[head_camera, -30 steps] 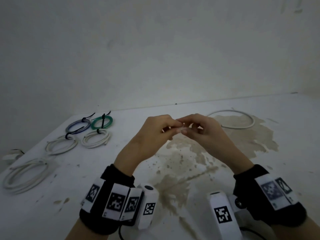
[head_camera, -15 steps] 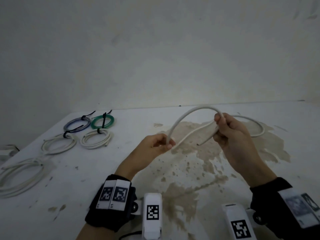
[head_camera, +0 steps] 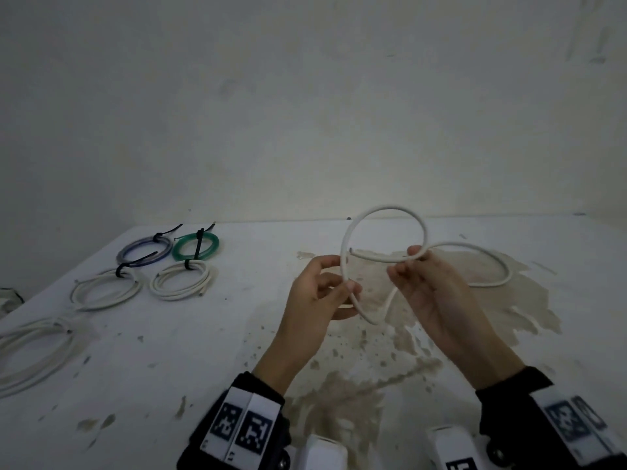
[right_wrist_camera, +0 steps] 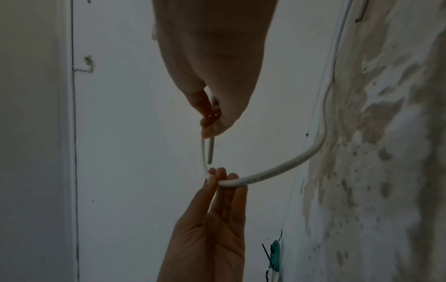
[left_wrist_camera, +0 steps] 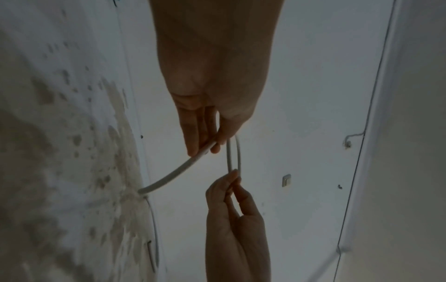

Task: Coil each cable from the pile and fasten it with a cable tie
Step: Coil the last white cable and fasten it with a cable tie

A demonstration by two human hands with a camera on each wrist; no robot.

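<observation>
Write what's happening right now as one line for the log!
step: coiling white cable | left hand: pinches loop | right hand: pinches crossing | tied coils: four on table | cable tie: not on

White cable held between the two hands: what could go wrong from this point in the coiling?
1. The white cable looks stiff; only one loop is formed, pinched at its crossing by the right hand. If that pinch slips, the loop may spring open.
2. The left hand holds it only at the fingertips, so feeding more could drop it.
3. The tail lies on the table and may drag.
</observation>
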